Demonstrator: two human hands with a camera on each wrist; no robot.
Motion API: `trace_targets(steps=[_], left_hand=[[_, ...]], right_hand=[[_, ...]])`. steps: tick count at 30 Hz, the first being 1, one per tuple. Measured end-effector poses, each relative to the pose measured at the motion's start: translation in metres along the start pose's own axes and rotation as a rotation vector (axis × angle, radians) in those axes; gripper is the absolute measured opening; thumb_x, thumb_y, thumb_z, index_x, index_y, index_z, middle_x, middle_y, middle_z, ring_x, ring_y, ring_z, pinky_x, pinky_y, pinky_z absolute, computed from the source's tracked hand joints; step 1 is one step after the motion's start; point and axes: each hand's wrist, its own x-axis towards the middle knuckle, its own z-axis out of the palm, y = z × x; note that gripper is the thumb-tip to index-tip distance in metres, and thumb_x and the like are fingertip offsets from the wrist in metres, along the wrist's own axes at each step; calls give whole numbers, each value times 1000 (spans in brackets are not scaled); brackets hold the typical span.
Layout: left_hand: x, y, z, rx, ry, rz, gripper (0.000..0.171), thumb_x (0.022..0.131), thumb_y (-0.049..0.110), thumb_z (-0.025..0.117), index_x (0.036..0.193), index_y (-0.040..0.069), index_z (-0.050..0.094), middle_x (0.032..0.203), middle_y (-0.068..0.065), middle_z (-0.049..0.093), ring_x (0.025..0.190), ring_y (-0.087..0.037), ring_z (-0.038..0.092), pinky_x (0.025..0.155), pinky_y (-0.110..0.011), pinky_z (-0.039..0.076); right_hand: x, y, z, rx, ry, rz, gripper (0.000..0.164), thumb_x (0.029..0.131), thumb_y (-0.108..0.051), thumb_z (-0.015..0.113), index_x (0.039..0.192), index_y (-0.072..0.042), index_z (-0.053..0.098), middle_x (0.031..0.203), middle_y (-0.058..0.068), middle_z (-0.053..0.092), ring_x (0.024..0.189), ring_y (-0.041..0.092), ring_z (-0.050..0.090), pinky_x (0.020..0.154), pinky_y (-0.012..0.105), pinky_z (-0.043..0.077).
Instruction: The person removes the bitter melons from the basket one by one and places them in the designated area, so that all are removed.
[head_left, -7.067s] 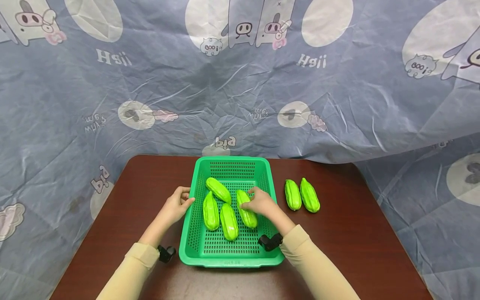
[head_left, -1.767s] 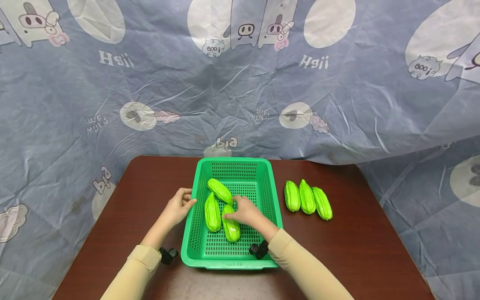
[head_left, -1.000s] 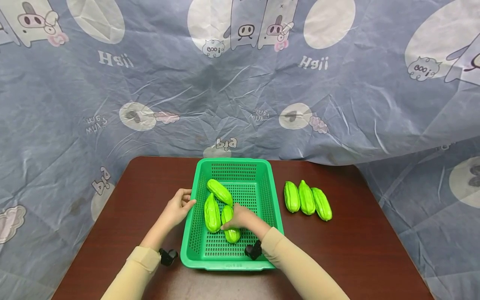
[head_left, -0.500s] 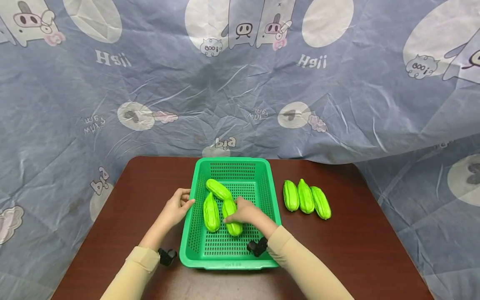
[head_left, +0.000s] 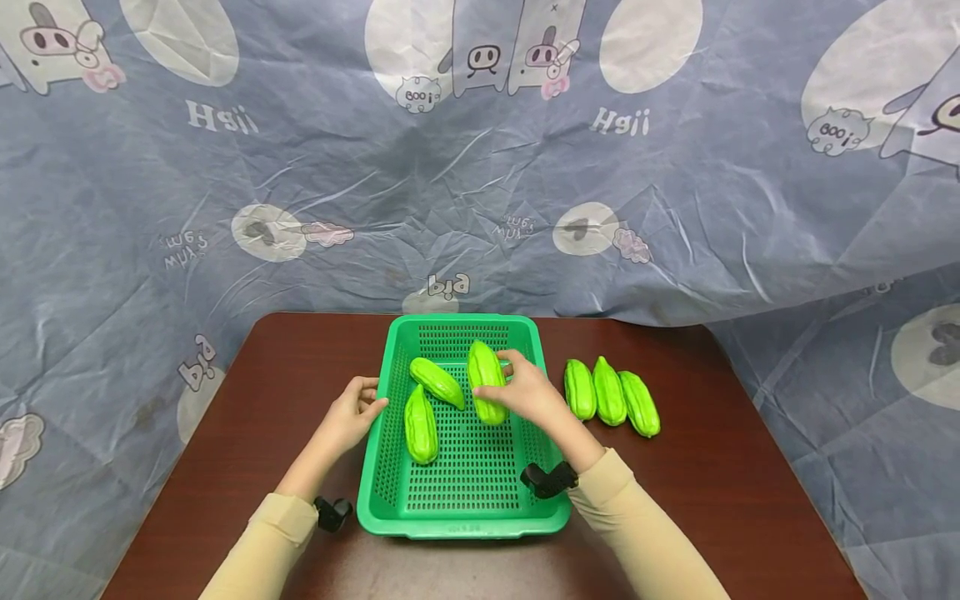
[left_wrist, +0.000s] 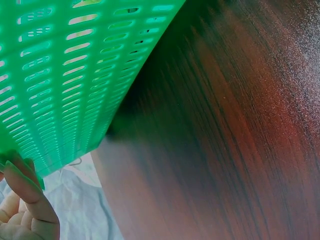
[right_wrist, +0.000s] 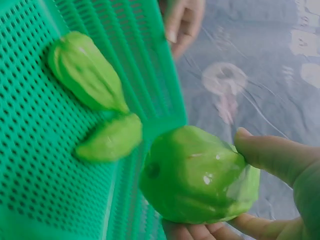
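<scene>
A green ribbed gourd (head_left: 486, 371) is gripped between the thumb and fingers of my right hand (head_left: 531, 393), over the right half of the basket's inside. The right wrist view shows the held gourd (right_wrist: 197, 175) end-on, raised above the basket floor. Two more gourds, an upper one (head_left: 437, 382) and a lower one (head_left: 421, 427), lie in the left part of the green perforated basket (head_left: 465, 529). At the basket's left rim, my left hand (head_left: 356, 414) pinches the edge; in the left wrist view its thumb and fingers (left_wrist: 31, 200) meet at that rim.
Right of the basket, three gourds lie side by side on the dark wooden table (head_left: 697, 492): one near the basket (head_left: 580, 387), a middle one (head_left: 611, 393) and an outer one (head_left: 640, 405). A patterned cloth (head_left: 420, 183) hangs behind the table.
My right hand has taken the gourd up from the basket's middle and moved it back and right. Earlier, another gourd left the basket for the table row. My left hand stays at the rim.
</scene>
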Motion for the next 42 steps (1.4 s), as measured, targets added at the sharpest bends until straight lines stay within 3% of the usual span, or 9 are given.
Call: trace_targets(steps=[11, 21, 29, 42], left_hand=[[-1, -1, 2, 9, -1, 13, 43, 101, 17, 58, 137, -2, 44, 118, -22, 59, 93, -28, 60, 73, -34, 51], [-1, -1, 0, 15, -3, 7, 42, 102, 17, 56, 138, -1, 43, 120, -22, 59, 95, -27, 60, 74, -35, 51], [-1, 0, 1, 13, -7, 5, 43, 102, 17, 56, 138, -1, 43, 120, -21, 59, 94, -26, 59, 74, -35, 51], [-1, 1, 0, 5, -10, -9, 43, 102, 17, 55, 139, -1, 42, 121, -21, 58, 95, -27, 59, 74, -36, 51]], right_hand=[[-16, 26, -49, 80, 134, -29, 79, 87, -34, 75, 149, -3, 36, 132, 22, 56, 119, 37, 58, 92, 48, 52], [-30, 63, -74, 67, 182, 44, 80, 89, -36, 72, 150, -2, 34, 134, 26, 53, 122, 40, 55, 96, 49, 49], [-43, 94, -75, 29, 185, 101, 82, 89, -39, 72, 151, 0, 33, 136, 29, 52, 124, 41, 54, 93, 49, 51], [-49, 121, -58, -12, 148, 147, 82, 87, -39, 74, 147, 4, 36, 134, 34, 52, 123, 46, 52, 93, 54, 50]])
